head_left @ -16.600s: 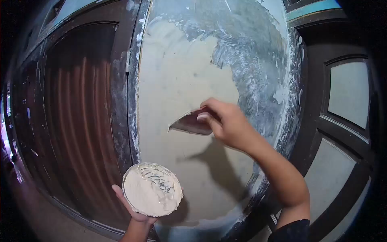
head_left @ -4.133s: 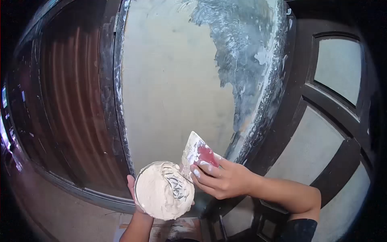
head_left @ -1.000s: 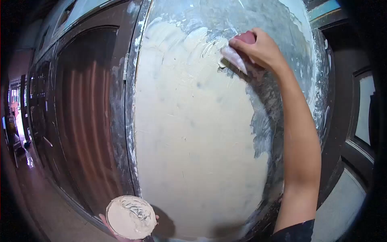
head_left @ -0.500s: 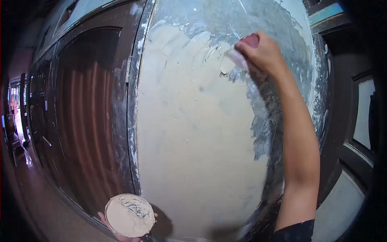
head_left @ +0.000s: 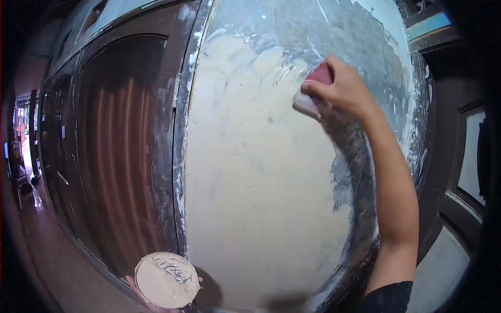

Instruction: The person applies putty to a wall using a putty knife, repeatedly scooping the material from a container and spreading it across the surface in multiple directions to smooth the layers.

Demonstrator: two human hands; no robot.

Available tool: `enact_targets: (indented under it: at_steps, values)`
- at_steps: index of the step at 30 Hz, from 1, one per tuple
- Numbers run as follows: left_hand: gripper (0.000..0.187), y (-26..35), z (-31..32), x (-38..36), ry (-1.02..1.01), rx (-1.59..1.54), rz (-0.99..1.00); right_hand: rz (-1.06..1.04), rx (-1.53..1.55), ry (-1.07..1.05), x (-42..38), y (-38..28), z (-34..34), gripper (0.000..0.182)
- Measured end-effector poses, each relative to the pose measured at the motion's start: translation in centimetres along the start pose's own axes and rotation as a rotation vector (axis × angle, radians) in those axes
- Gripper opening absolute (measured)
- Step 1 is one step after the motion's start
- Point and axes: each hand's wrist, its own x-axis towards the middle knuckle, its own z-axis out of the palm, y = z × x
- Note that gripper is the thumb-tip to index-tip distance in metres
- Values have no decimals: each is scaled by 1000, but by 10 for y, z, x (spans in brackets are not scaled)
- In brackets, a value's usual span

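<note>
Raised at the upper right, my right hand grips a red scraper, whose pale, putty-smeared blade lies against the wall. Cream putty covers much of the wall's middle, with rough streaks near the top. Bare grey wall shows above and to the right of it. At the lower left, my left hand supports a round container from below, its fingers wrapped round the edges. Cream putty with a scooped, ridged patch fills its top.
A dark wooden door with a glossy panel stands to the left, its frame spotted with white. Dark panelled woodwork is at the right. A bright opening shows at the far left.
My right hand and the scraper have moved slightly down the wall, and the blade has tilted. The view has shifted a little; my left hand still holds the container.
</note>
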Motion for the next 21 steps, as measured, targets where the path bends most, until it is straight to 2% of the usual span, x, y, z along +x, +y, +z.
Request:
enact_targets:
  at_steps: [1, 4, 7, 9, 11, 13, 15, 17, 20, 21]
  values:
    - [111, -2, -1, 0, -2, -12, 9, -86, -136, 70, -1, 4, 14, 75]
    - [111, 1, -6, -8, 14, -10, 13, 185, -43, 165, 23, 16, -5, 76]
    - [111, 0, -10, -10, 11, -25, 15, 188, 18, 110, 21, 15, -15, 73]
    - [111, 0, -15, -11, 9, -42, 22, 136, -18, 73, 8, 0, -7, 73]
    - [111, -1, -19, -13, 7, -62, 40, -70, -99, -31, 1, -5, 10, 74]
    - [112, 1, -21, -20, 18, -70, 50, -28, -98, 13, 13, 4, 7, 74]
    - [112, 2, -21, -24, 26, -78, 50, 215, -14, 236, 30, 21, -6, 74]
    - [112, 9, -20, -22, 15, -75, 53, 224, 22, 249, 22, 21, -11, 73]
    - [112, 15, -21, -17, -1, -86, 71, -40, 27, 76, 4, 0, 3, 67]
    - [112, 15, -22, -17, -1, -94, 75, -42, 28, 77, 4, 0, 7, 67]
